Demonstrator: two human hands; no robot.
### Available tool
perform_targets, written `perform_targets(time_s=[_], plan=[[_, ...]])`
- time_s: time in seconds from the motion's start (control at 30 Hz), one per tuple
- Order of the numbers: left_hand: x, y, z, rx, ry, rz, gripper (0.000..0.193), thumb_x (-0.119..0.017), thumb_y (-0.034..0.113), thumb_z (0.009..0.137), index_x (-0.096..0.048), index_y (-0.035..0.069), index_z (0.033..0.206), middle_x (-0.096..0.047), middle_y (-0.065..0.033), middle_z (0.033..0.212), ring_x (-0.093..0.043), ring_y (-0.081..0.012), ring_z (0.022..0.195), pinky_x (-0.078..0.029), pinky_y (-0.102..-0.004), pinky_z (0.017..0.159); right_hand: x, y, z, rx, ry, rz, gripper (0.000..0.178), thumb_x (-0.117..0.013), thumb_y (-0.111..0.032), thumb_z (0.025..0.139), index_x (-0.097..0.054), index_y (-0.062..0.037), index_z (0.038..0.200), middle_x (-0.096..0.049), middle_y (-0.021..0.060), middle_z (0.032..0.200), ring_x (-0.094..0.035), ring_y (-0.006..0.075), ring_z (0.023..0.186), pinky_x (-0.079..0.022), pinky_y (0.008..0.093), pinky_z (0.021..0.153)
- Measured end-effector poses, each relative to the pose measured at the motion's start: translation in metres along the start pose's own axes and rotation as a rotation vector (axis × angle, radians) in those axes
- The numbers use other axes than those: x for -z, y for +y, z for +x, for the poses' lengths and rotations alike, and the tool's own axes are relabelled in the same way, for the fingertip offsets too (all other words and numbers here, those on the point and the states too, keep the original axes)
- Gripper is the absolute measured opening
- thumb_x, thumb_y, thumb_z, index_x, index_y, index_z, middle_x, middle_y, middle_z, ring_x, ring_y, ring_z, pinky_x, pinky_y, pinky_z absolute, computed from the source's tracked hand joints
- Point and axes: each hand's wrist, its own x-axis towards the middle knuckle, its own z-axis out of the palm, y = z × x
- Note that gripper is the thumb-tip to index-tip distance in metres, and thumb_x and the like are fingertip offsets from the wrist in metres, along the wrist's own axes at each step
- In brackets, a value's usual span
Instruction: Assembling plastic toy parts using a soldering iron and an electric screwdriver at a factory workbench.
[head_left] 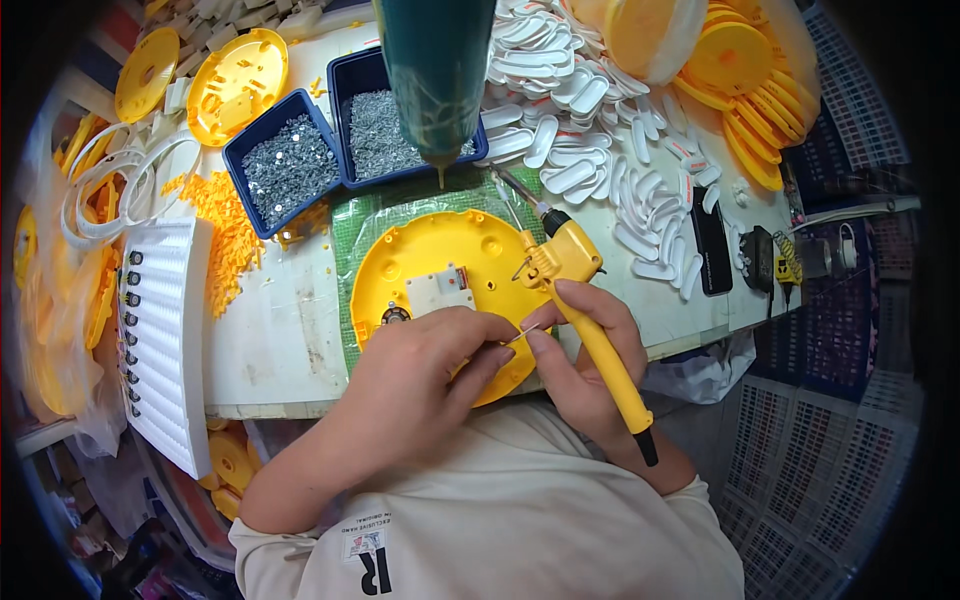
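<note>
My left hand point(430, 355) is closed, its thumb and forefinger pinching a thin, pale wire-like piece point(524, 332). At the other end of that piece sit the thumb and a fingertip of my right hand point(595, 350), close together. Across my right hand lies a yellow soldering gun point(600, 365), its handle with a black end slanting down to the right and its head up over the disc's edge. Beneath both hands a round yellow plastic cover point(400, 255) rests on a green mat point(345, 215). A white box-shaped module point(438, 290) and a small dark round part point(396, 315) sit inside it.
A teal hanging screwdriver point(436, 75) points down over the mat. Two blue bins point(235, 155) hold small metal screws. White oval parts point(575, 165) and yellow discs point(735, 60) are heaped right; yellow bits point(228, 225) and a white foam tray point(170, 335) stand left. A black phone-like slab point(711, 240) lies right.
</note>
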Motion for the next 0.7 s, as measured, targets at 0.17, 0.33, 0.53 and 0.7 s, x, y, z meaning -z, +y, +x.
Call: perform_targets(time_s=[0.17, 0.33, 0.53, 0.7], plan=[[0.000, 0.001, -0.001, 0.054, 0.054, -0.098, 0.011, -0.075, 0.004, 0.094, -0.071, 0.000, 0.104, -0.070, -0.0065, 0.085, -0.066, -0.0111, 0.070, -0.053, -0.0267, 0.063, -0.004, 0.002, -0.004, -0.001, 0.024, 0.035, 0.053, -0.074, 0.008, 0.086, -0.055, 0.0002, 0.135, -0.070, 0.0109, 0.096, -0.072, 0.0215, 0.089, -0.057, 0.0329, 0.082], [0.007, 0.001, 0.000, 0.121, 0.022, -0.193, 0.008, -0.073, 0.003, 0.095, -0.066, 0.000, 0.099, -0.064, 0.0006, 0.081, -0.055, -0.0029, 0.067, -0.044, -0.0204, 0.060, -0.004, 0.002, -0.005, 0.017, -0.066, -0.024, 0.046, -0.068, 0.002, 0.095, -0.052, 0.0021, 0.138, -0.065, 0.0115, 0.101, -0.067, 0.0183, 0.091, -0.054, 0.0317, 0.085], [0.040, -0.024, 0.002, 0.302, 0.237, -0.458, 0.009, -0.071, 0.009, 0.099, -0.066, 0.002, 0.096, -0.064, 0.0033, 0.083, -0.056, -0.0018, 0.076, -0.046, -0.0212, 0.066, 0.041, 0.003, 0.007, 0.055, -0.034, -0.137, 0.055, -0.049, -0.041, 0.107, -0.062, 0.0060, 0.134, -0.065, 0.0103, 0.082, -0.062, 0.0167, 0.068, -0.049, 0.0311, 0.063], [0.039, -0.044, 0.006, 0.038, 0.247, 0.123, 0.012, -0.075, 0.005, 0.091, -0.064, 0.002, 0.092, -0.064, -0.0038, 0.095, -0.061, -0.0154, 0.090, -0.046, -0.0276, 0.079, 0.050, -0.006, 0.008, -0.356, 0.188, 0.232, 0.047, -0.063, -0.013, 0.092, -0.056, 0.0069, 0.134, -0.060, 0.0033, 0.080, -0.054, 0.0073, 0.067, -0.047, 0.0221, 0.067]])
